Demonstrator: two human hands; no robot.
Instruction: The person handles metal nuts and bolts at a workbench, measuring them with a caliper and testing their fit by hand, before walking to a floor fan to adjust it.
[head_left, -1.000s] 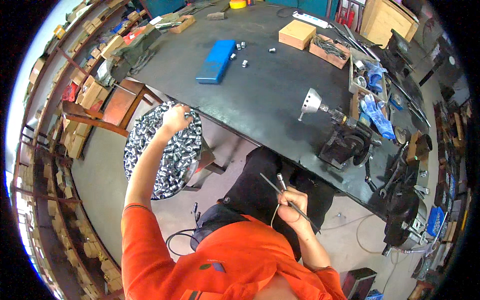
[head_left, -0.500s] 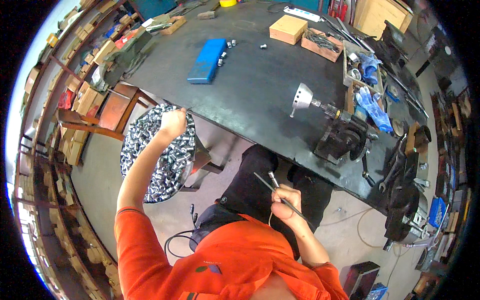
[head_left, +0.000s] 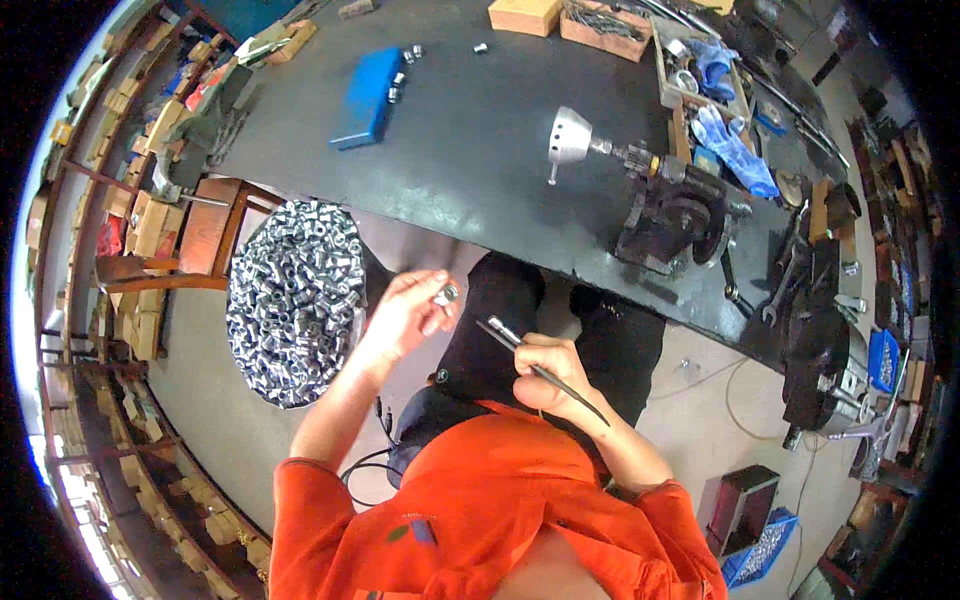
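My left hand (head_left: 405, 312) is closed, pinching a small shiny metal sleeve (head_left: 446, 294) between thumb and fingertips. It is over the gap between the heap and my legs. A large heap of similar metal sleeves (head_left: 295, 300) fills a round container at my left. Above my lap, my right hand (head_left: 552, 368) is closed around a thin dark rod (head_left: 572, 392), perhaps a slim file. A shiny cylindrical metal piece (head_left: 503, 332) sticks out of the same fist beside the rod's tip; its far end is hidden by my fingers. The two hands are apart.
Ahead is a dark workbench (head_left: 450, 130) with a blue box (head_left: 367, 98) and several loose sleeves beside it. A machine with a silver conical head (head_left: 570, 136) and crank stands at the right. A wooden chair (head_left: 210, 230) is left, and a blue crate (head_left: 762, 550) lower right.
My left hand has come off the heap and moved right toward my lap, now with a metal sleeve in its fingers. My right hand has shifted slightly left and up; my view has tilted down.
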